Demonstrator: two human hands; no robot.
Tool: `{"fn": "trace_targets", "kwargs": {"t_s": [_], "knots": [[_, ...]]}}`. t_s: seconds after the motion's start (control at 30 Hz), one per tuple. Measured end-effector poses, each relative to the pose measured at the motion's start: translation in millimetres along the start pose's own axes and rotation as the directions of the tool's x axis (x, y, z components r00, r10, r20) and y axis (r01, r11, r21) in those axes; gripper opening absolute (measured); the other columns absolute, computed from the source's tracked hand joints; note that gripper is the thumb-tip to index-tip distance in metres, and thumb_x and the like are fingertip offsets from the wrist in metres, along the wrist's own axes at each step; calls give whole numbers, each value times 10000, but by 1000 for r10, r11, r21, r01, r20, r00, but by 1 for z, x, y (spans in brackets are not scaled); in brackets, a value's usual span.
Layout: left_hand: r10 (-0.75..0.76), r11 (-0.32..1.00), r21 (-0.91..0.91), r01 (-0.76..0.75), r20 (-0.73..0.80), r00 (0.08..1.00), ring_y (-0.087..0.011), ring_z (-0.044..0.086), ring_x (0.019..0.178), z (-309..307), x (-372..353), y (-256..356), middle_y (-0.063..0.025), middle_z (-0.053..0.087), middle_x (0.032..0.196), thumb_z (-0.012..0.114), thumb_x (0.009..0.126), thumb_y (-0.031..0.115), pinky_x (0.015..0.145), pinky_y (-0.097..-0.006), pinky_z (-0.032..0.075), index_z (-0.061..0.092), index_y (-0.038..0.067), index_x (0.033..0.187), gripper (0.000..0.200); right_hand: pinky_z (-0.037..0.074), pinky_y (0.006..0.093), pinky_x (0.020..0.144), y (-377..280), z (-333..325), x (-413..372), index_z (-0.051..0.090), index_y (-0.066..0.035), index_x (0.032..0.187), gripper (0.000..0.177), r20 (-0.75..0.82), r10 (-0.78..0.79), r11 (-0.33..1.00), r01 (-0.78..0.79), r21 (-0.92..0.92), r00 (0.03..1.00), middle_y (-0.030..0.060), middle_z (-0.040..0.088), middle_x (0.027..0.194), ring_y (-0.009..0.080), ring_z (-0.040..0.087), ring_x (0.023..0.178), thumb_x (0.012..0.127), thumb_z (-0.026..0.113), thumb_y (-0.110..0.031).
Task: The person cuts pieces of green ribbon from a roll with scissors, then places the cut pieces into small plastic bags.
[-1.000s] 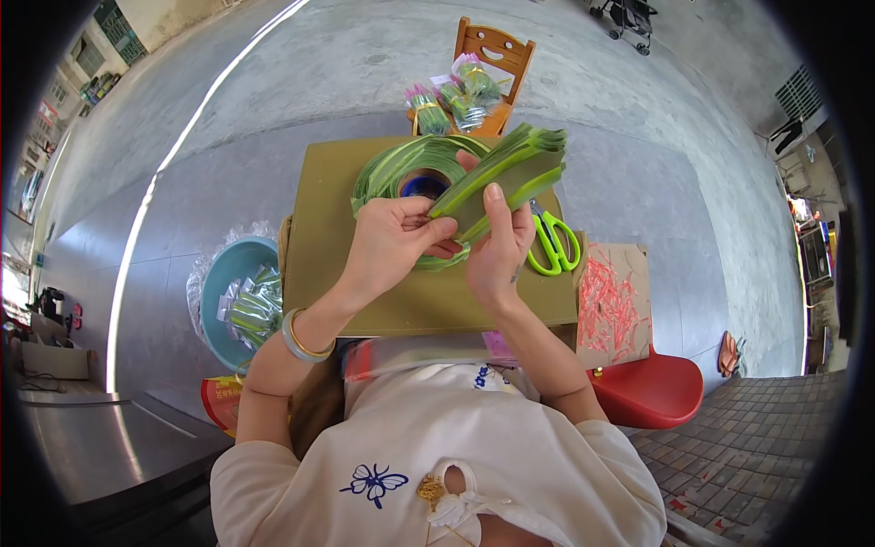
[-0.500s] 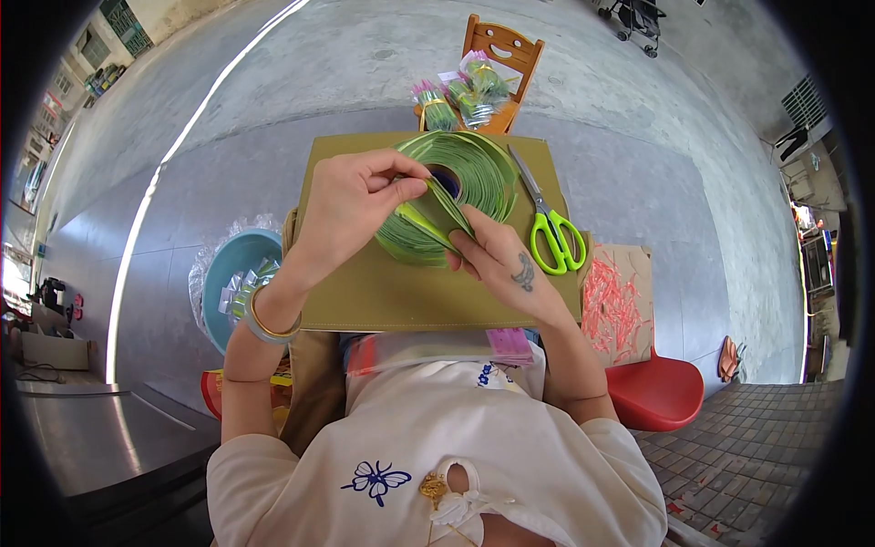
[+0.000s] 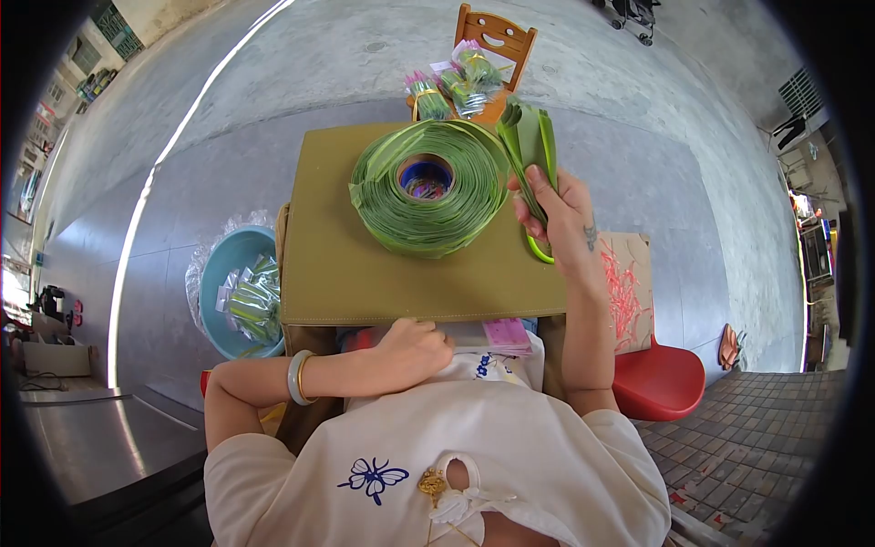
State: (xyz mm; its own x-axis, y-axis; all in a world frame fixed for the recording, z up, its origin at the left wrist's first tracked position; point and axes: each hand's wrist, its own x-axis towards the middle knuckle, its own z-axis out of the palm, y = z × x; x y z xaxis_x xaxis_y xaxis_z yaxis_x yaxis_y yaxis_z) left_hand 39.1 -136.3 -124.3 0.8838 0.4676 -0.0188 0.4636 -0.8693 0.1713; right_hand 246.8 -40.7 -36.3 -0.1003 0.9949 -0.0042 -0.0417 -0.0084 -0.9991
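My right hand [image 3: 563, 219] is closed around a folded bunch of green leaf-like strips [image 3: 524, 137], held upright at the table's right edge. Under that hand shows part of a bright green scissor handle [image 3: 540, 256]; the rest of the scissors is hidden. A large roll of green ribbon-like strip [image 3: 392, 219] with a blue core lies on the olive table [image 3: 337, 292]. At my lap, my left hand [image 3: 416, 354] has its fingers curled beside clear plastic bags [image 3: 469, 337] and pink-printed packets [image 3: 507, 335]. Whatever its fingers grip is hidden.
Wrapped green bundles with pink tips [image 3: 465, 77] sit on a wooden chair [image 3: 499, 36] beyond the table. To the left stands a blue basin [image 3: 214, 301] with wrapped green pieces. On the right, cardboard bearing red shreds [image 3: 624, 296] rests on a red chair [image 3: 661, 383].
My left hand has let go of the green strips and dropped to my lap. My right hand has carried the strips to the right, over the scissors, uncovering the roll.
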Motion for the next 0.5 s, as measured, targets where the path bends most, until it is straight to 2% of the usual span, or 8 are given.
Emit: {"fn": "trace_targets", "kwargs": {"t_s": [0.1,0.23,0.3,0.33,0.37,0.43,0.47,0.5], "knots": [[-86,996,-28,85,-37,996,-210,605,624,-1,-1,10,-60,581,614,593,700,150,532,-334,468,579,52,703,99,279,173,394,0,1,0,574,-17,848,274,4,-7,1000,7,30,1000,-9,514,579,22,377,428,931,450,-246],[-149,952,-280,123,-76,986,-197,608,578,-11,0,0,-81,605,626,600,727,150,503,-336,468,626,56,750,100,261,174,379,-7,-1,-3,544,1,887,281,12,-6,999,5,45,1000,10,497,580,37,377,423,941,417,-245],[-208,891,-435,128,-141,968,-182,610,562,-17,5,-11,-95,614,634,603,736,124,489,-330,469,649,59,781,92,269,181,368,-10,-10,-4,536,22,979,280,70,-4,979,-11,206,998,19,507,572,44,378,404,936,415,-227],[-313,798,-573,187,-129,941,-166,611,550,-31,8,-19,-90,617,630,606,761,117,490,-306,477,652,40,792,95,273,185,362,-11,-16,-5,532,33,1025,292,98,-6,959,-22,284,995,23,511,568,47,378,395,933,415,-218],[-411,680,-696,233,-99,906,-151,613,538,-51,12,-28,-84,621,625,610,786,110,492,-281,485,655,20,803,102,270,188,354,-12,-23,-5,471,58,1093,312,194,-78,911,-9,412,978,28,505,558,52,373,383,931,404,-200],[-671,322,-923,212,-64,739,-130,626,563,-80,20,-56,-72,616,634,597,830,101,483,-244,495,625,-17,801,125,263,193,337,-15,-37,-6,351,107,1231,409,345,-251,767,-31,641,904,38,494,537,61,363,360,926,383,-164],[-682,248,-952,178,-41,730,-139,629,569,-94,19,-68,-76,617,657,592,844,119,477,-235,499,613,-25,809,150,257,198,318,-10,-46,-4,163,141,1311,524,419,-316,736,-58,674,851,48,475,506,69,347,333,918,371,-135],[-691,176,-974,140,-21,723,-148,632,575,-107,19,-78,-79,618,680,587,858,137,471,-226,503,601,-32,817,175,257,199,316,-9,-47,-3,161,144,1311,533,476,-316,752,-89,653,821,50,470,499,70,345,330,917,379,-142]]}}
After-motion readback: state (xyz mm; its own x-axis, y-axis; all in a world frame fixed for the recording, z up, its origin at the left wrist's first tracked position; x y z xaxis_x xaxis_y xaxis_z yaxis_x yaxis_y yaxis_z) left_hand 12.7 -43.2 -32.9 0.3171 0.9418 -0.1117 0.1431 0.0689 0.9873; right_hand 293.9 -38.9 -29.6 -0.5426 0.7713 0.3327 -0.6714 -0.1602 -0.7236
